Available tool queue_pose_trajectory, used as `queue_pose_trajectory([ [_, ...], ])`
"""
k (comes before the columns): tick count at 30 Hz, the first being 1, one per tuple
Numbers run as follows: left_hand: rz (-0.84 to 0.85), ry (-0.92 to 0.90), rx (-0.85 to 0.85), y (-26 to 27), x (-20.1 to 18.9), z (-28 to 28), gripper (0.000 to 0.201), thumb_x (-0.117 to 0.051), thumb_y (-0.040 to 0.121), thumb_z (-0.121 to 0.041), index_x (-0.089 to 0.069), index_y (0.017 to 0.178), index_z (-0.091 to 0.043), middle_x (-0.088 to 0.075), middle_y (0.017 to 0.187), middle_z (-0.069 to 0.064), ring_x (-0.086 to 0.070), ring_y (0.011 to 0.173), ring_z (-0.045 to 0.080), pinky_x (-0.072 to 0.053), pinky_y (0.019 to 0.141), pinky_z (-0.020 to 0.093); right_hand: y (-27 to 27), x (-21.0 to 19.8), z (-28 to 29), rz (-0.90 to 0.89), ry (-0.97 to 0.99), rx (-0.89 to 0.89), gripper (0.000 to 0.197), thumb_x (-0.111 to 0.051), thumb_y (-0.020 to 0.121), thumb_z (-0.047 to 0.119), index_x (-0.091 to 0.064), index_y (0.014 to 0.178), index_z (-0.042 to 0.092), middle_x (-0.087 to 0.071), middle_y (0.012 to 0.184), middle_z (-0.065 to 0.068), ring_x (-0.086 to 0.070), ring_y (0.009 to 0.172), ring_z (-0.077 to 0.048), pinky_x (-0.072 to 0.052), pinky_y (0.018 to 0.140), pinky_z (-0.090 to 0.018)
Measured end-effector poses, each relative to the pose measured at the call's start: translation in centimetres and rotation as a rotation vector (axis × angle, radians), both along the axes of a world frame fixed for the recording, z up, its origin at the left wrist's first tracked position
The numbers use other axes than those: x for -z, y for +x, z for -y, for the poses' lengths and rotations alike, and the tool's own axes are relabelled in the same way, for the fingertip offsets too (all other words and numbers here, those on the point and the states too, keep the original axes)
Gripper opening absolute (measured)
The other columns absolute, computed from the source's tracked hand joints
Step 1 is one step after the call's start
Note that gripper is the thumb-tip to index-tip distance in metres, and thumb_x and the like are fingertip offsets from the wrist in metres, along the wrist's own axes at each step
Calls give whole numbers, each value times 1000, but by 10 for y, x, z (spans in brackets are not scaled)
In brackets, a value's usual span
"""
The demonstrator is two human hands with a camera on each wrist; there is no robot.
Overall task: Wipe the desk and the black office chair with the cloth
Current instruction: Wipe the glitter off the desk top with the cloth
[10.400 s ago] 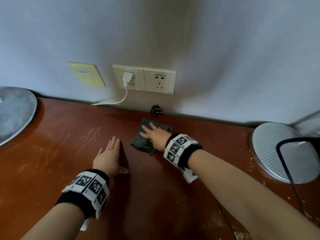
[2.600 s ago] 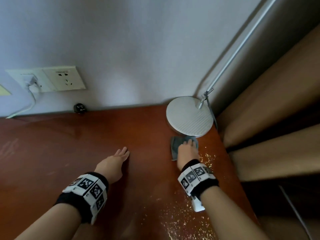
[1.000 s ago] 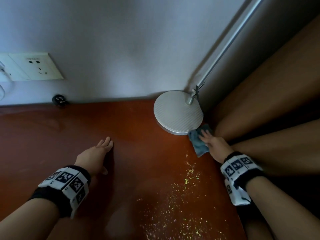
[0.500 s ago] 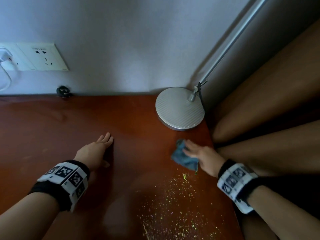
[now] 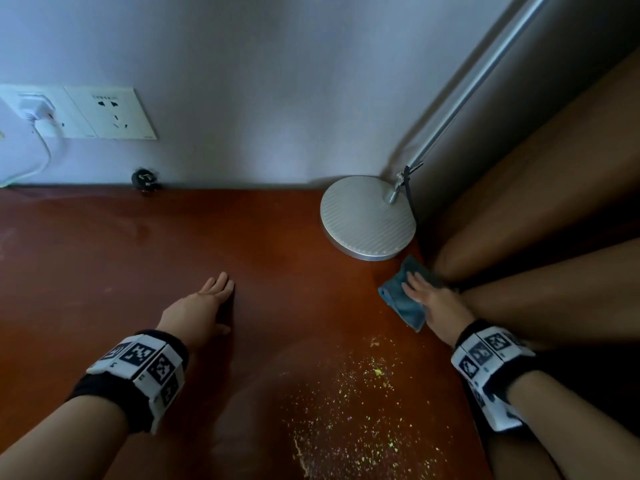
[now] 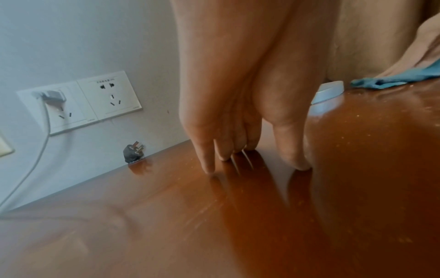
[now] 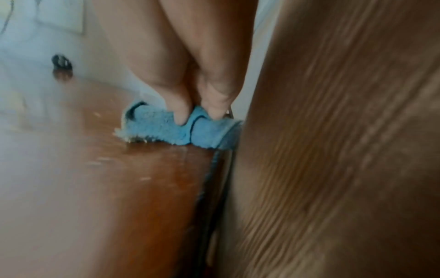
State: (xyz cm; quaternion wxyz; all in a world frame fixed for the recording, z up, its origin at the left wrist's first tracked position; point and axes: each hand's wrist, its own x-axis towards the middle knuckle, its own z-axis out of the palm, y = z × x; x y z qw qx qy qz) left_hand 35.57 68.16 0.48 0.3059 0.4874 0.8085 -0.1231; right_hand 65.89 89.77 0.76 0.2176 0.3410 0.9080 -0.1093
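Cloth [image 5: 405, 299], blue and bunched, lies at the right edge of the reddish-brown desk [image 5: 277, 258], under the right hand [image 5: 433, 299]. Nearest the camera, pale specks [image 5: 363, 410] are scattered over the wood between the two banded wrists. The left hand [image 5: 197, 306] rests flat on the desk well to the left of the cloth, fingers straight and holding nothing; the left wrist view shows its fingertips [image 6: 209, 169] touching the glossy surface. The right hand presses down on the cloth, and in the right wrist view its thumb and a finger dig into the folds [image 7: 181, 127], so it grips the fabric right at the desk's edge, against the brown curtain [image 5: 540, 237]. Just beyond the cloth sits the round grey lamp base [image 5: 367, 220], near but apart from it. Farthest back, a black plug [image 5: 145, 176] lies by the wall below the white sockets [image 5: 107, 112].
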Motion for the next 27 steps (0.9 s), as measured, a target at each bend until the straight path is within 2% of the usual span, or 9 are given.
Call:
queue_pose_trajectory([
  [4, 5, -6, -8, 1, 1, 0, 87, -59, 93, -28, 4, 152, -22, 15, 158, -4, -1, 147, 13, -27, 115, 33, 27, -11, 50, -153, -195, -123, 61, -39, 93, -7, -26, 147, 18, -7, 152, 12, 0, 133, 7, -9, 112, -11],
  [6, 5, -12, -11, 0, 0, -1, 87, -59, 92, -28, 4, 152, -22, 15, 159, -4, -1, 147, 13, -27, 115, 34, 27, -17, 39, -204, -260, -81, 52, -40, 94, -8, -38, 142, 14, -22, 149, 7, -17, 135, 0, -16, 107, -7],
  [8, 5, -14, -8, 0, 1, -2, 87, -59, 92, -27, 4, 152, -21, 14, 159, -3, -1, 147, 14, -27, 115, 35, 14, -26, 13, -217, -172, 80, 43, -41, 95, -6, -46, 136, 6, -39, 146, -9, -37, 135, -19, -30, 105, -18],
  [12, 6, -5, -3, 0, 2, 1, 86, -59, 93, -28, 4, 152, -22, 14, 159, -3, -1, 147, 14, -27, 115, 34, -12, -22, -11, -82, -38, 149, 54, -34, 98, -1, -15, 148, 5, -11, 156, -12, -19, 143, -17, -14, 110, -17],
  [14, 9, -6, -3, 0, 3, 3, 87, -59, 93, -29, 4, 152, -22, 14, 159, -3, -1, 147, 13, -27, 114, 34, -8, -10, 10, 23, -13, -16, 61, -35, 97, 1, -7, 150, 11, 0, 158, -8, -8, 145, -15, -16, 115, -24],
  [18, 24, 4, -17, 1, 3, 5, 87, -59, 93, -29, 4, 152, -22, 15, 158, -4, 0, 147, 13, -28, 115, 34, 15, -4, 42, -155, -209, -189, 65, -42, 92, -7, -20, 148, 16, 3, 145, 14, -1, 136, 3, -11, 114, -14],
  [22, 35, 31, -27, 0, 5, 7, 85, -58, 93, -29, 4, 152, -24, 15, 158, -6, 1, 147, 12, -29, 114, 33, -4, 2, 8, -324, -38, 182, 56, -41, 90, -13, -35, 142, 6, -21, 153, -2, -31, 139, -21, -21, 113, -20],
  [25, 52, 40, -41, 2, 4, 9, 85, -58, 93, -28, 3, 152, -25, 15, 158, -7, 1, 147, 11, -30, 113, 33, -34, 9, 23, -219, 15, 172, 58, -37, 94, -8, -22, 147, 7, -9, 157, -10, -14, 145, -20, -12, 116, -24],
  [27, 52, 42, -36, 1, 4, 9, 84, -57, 94, -28, 3, 152, -25, 15, 158, -7, 2, 147, 11, -30, 112, 32, -45, 11, 53, -137, -64, -87, 65, -38, 92, -8, -13, 149, 10, 4, 157, -5, 0, 146, -15, -4, 117, -24],
])
